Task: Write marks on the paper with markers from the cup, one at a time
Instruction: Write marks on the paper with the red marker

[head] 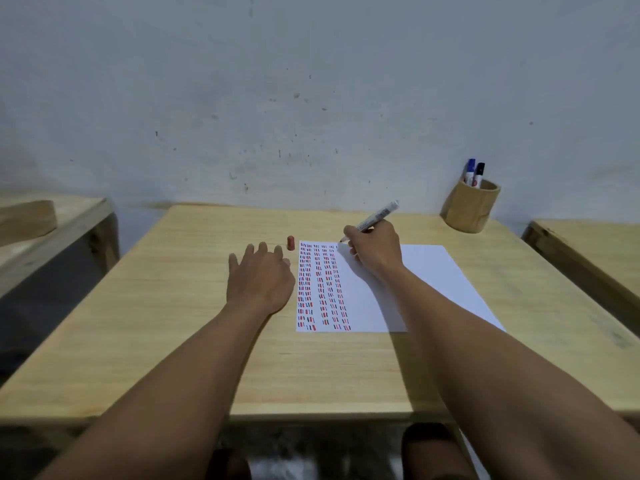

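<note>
- The right hand (375, 247) is closed around a white marker (377, 216), pinched low on the barrel in a writing grip; the barrel slants up and away to the right, its back end above the knuckles.
- The marker's tip points down at the top edge of the paper (429, 271), just right of the last column of marks; whether the tip touches the sheet cannot be told.
- The side of the right hand rests over the upper middle of the paper, with the forearm crossing the sheet's near right part.
- The paper lies flat on the wooden table (173, 306), right of centre. Its left part carries several columns of short red, blue and black dashes (320, 285) running from top to bottom; the right part is blank.
- The left hand (259, 275) lies palm down on the table just left of the paper, fingers spread and holding nothing.
- A red cap (290, 242) stands upright on the table just beyond the left fingertips, close to the paper's top left corner.
- A wooden cup (469, 207) stands at the far right corner of the table, well apart from the paper, against the wall (311, 98).
- Two markers lean in the cup: one with a blue cap (470, 169), one with a black cap (479, 173).
</note>
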Available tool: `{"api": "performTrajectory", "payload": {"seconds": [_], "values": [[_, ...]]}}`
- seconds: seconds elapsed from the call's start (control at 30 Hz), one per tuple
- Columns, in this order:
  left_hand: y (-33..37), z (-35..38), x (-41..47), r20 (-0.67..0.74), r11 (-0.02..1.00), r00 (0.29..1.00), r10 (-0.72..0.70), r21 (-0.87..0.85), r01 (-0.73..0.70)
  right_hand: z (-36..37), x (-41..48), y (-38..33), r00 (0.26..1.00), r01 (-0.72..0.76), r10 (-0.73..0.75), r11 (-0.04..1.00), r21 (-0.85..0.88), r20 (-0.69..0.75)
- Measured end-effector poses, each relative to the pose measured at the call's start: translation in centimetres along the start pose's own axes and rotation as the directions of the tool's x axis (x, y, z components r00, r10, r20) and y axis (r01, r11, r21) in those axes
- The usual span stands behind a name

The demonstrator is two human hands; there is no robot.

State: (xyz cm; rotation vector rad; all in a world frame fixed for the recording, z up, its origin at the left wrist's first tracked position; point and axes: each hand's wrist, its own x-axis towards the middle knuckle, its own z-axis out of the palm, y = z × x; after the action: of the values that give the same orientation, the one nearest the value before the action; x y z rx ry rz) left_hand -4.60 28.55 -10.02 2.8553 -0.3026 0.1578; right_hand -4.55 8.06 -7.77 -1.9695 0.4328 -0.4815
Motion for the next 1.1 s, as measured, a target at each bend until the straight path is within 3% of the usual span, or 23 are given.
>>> {"api": "performTrajectory", "payload": {"seconds": [0.93,1.1], "values": [[0.0,0.0,-0.2,-0.010,0.999,1.000,-0.004,0.037,0.004,0.6,0.6,1.0,1.000,0.004,-0.002,0.997,-0.078,0.025],[0.4,-0.5,-0.1,-0.086,0.996,0.994,-0.069,-0.068,0.063,0.1,0.4,0.6,0.999,-0.039,0.039,0.999,0.038,-0.004]]}}
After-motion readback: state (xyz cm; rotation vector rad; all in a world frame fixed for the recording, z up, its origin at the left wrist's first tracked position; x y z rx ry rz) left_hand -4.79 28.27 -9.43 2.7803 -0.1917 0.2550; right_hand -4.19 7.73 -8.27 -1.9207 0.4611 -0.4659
